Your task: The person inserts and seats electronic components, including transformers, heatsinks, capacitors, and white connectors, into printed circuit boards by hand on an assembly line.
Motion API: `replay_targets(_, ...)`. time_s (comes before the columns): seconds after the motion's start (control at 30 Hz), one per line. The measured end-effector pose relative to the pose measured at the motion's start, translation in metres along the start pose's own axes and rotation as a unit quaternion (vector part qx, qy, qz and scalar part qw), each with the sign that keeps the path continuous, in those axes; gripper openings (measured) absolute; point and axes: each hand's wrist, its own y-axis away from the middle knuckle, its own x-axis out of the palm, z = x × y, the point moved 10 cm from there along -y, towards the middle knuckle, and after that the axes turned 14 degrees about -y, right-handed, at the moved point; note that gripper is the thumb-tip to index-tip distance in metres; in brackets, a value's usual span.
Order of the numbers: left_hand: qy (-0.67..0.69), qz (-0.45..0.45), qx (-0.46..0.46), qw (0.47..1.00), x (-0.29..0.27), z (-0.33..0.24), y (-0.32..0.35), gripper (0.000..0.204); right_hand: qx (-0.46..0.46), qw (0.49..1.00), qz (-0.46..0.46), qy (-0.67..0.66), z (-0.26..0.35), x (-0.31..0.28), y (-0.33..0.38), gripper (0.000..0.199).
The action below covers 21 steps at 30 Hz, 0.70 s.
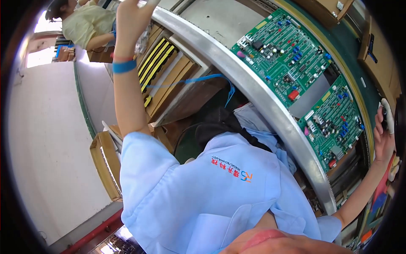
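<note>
The long counter (pixel 368 91) with a dark green top curved along the right side, and its broad silver metal edge (pixel 258 95) ran in front of your body. Two green printed circuit boards lay on it: the larger upper circuit board (pixel 282 53) and the lower circuit board (pixel 334 122) just beside it, near your right hand. Your right hand (pixel 382 135) was closed around a small dark object with a white part (pixel 387 116) at the far side of the counter. Your left hand (pixel 129 17) was raised high, touching something crinkled and silvery (pixel 144 38); I cannot tell how far it was open. A blue band (pixel 124 66) sat on that wrist. Under the counter stood brown cardboard boxes with yellow-black strips (pixel 163 63). Another person in a pale yellow shirt (pixel 84 25) worked far at the upper left. Your light blue work shirt (pixel 203 190) covered much of the lower view.
</note>
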Motion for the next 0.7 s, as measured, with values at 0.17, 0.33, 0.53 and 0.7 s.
replay_targets(0.17,0.076,0.034,-0.114,0.99,0.025,0.064,0.065,0.023,-0.01,0.999,-0.049,-0.002,-0.029,0.039,0.031,0.033)
replay_targets(0.33,0.163,0.023,-0.088,0.982,0.034,0.007,0.089,0.022,0.02,1.0,-0.008,0.001,-0.068,0.091,0.047,0.026)
replay_targets(0.53,0.228,0.068,0.131,0.962,0.054,-0.161,0.045,0.021,-0.005,0.996,-0.087,-0.009,-0.071,0.073,0.079,0.026)
replay_targets(0.7,0.188,0.124,0.291,0.93,0.089,-0.283,0.023,0.033,-0.022,0.995,-0.079,-0.064,-0.073,0.059,0.086,0.025)
